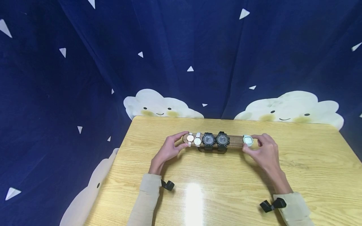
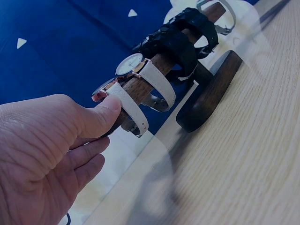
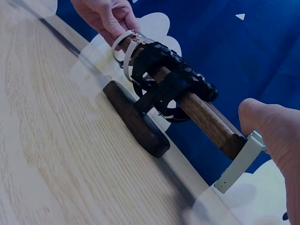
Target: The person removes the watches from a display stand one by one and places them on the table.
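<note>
A wooden watch stand (image 1: 235,141) holds several watches along its raised bar. At its left end, my left hand (image 1: 169,148) grips a rose-gold watch with a white strap (image 1: 190,138); in the left wrist view the thumb (image 2: 108,107) lies on its case and strap. Beside it sits a second white-strapped watch (image 2: 157,82), then two chunky black watches (image 1: 208,140) side by side. My right hand (image 1: 264,150) pinches a pale mint square watch (image 1: 248,140) at the bar's right end. That watch's strap (image 3: 239,164) is around or just at the bar's tip; I cannot tell which.
The stand's dark oval foot (image 3: 136,124) rests on a light wood-grain table (image 1: 220,188). Behind the table hangs a dark blue curtain (image 1: 181,62) with white triangles and smiling clouds. A black strap device (image 1: 272,204) is on each wrist.
</note>
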Motion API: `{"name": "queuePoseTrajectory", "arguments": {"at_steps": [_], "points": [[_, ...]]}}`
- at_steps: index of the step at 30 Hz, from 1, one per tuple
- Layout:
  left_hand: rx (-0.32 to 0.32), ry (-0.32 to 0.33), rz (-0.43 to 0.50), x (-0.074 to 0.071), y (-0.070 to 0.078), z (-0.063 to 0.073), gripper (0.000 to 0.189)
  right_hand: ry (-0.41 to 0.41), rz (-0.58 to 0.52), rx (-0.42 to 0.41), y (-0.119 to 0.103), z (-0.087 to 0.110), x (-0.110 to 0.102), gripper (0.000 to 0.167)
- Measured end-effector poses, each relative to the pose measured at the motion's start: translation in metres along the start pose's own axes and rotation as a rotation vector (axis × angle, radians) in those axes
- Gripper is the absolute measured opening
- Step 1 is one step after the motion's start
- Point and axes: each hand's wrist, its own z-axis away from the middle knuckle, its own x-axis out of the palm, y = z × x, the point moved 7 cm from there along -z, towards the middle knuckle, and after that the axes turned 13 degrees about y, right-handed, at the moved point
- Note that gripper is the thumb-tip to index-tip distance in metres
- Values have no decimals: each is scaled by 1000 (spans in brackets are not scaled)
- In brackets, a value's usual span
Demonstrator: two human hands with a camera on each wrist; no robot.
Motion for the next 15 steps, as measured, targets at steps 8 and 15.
{"name": "queuePoseTrajectory", "arguments": {"at_steps": [8, 15], "points": [[4, 3, -9, 0, 0, -2, 55, 10, 25, 2, 7, -2, -3, 34], [9, 8, -3, -1, 1, -1, 56, 18, 29, 3, 12, -2, -6, 34]]}}
